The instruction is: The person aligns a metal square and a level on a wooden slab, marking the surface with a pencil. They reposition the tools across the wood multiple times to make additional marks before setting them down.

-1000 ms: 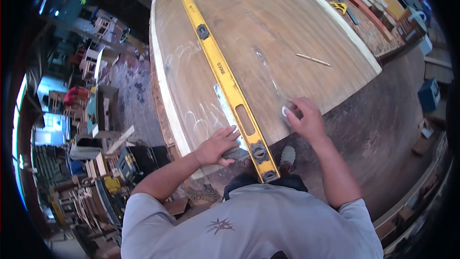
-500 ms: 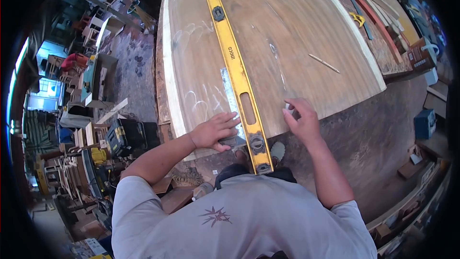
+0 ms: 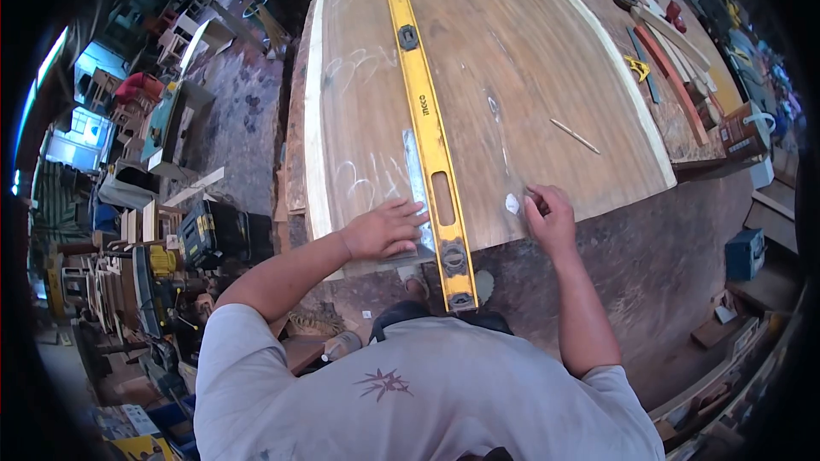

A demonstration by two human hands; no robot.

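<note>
My left hand (image 3: 389,230) lies flat with fingers spread on a metal square (image 3: 413,166), whose long blade runs along the left side of a yellow spirit level (image 3: 433,132). The level lies lengthwise on a wide wooden slab (image 3: 564,68), its near end jutting past the slab's edge. My right hand (image 3: 552,220) is at the near edge, fingers loosely curled and apart from the thumb, with nothing visible in them. Just left of its fingertips a small white lump (image 3: 512,203), maybe chalk, rests on the wood. A pencil (image 3: 575,137) lies farther right.
Chalk marks (image 3: 354,179) show on the slab's left part. On the right bench are wood strips (image 3: 675,51), a yellow clamp (image 3: 637,68) and a brown container (image 3: 745,130). A black toolbox (image 3: 222,235) stands at left, a blue box (image 3: 745,253) at right.
My right hand has let go of the white lump, which now lies on the slab, and has drawn slightly right. The left hand stays on the square. The view has shifted a little.
</note>
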